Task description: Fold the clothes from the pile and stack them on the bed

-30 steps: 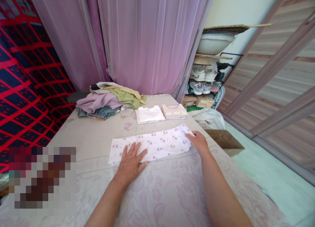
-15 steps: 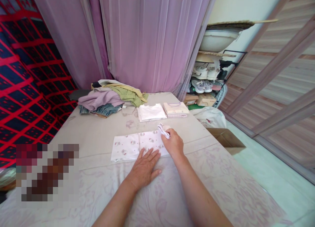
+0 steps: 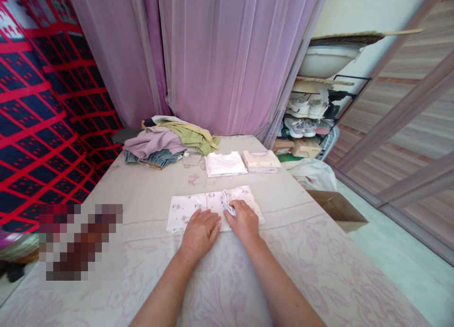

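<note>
Under both hands (image 3: 222, 225), printed cloth (image 3: 186, 209)

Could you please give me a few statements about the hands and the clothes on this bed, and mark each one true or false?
1. Both hands rest on the white printed cloth. True: the left hand lies flat on it and the right hand is on it beside the left.
2. The right hand pinches a bunched edge of the cloth. True.
3. The pile of unfolded clothes lies between the two hands. False: it lies at the far side of the bed, near the pink curtain.
4. Two folded garments lie beyond the cloth. True: a white one and a cream one.
5. The cardboard box sits on the bed. False: it is on the floor to the right.
</note>
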`<state>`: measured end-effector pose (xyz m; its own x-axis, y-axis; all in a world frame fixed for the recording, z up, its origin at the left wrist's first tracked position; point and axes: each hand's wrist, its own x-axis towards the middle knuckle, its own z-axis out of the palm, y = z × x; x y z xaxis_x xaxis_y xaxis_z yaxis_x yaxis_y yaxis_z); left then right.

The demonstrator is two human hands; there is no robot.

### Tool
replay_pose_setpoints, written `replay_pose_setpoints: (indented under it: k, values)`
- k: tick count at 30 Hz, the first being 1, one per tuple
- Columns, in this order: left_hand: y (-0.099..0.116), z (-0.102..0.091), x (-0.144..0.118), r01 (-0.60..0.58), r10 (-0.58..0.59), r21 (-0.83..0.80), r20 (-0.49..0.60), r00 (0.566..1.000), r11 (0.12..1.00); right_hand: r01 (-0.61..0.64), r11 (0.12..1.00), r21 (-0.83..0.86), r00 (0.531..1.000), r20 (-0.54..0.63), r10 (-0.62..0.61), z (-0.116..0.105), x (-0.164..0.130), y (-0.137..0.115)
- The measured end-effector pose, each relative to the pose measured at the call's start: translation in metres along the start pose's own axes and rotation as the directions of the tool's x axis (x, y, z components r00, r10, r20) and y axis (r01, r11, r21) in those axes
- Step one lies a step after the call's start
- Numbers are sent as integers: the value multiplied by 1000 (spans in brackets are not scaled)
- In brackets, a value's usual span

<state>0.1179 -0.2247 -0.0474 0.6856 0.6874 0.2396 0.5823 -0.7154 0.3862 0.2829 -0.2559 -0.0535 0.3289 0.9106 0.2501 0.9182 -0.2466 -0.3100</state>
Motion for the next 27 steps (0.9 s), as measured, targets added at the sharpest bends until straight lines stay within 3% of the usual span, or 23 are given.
replay_pose_setpoints:
  k: [8, 16, 22, 27]
  values:
    - [-6, 10, -1, -41, 38, -37, -72, 997, 998, 95, 995, -30, 995, -38, -96, 2, -5, 5]
    - [-8, 10, -3, -26, 22, -102, -40, 999, 994, 207, 978, 0, 970, -132, -205, 7, -6, 3]
    - [-7, 7, -1, -18, 12, -145, -45, 999, 989, 223, 974, 23, 971, -87, -221, 12, -9, -3]
    - [-12, 9, -1, -2, -26, -150, -188, 982, 989, 200, 974, 110, 980, -3, -200, 1, -11, -3]
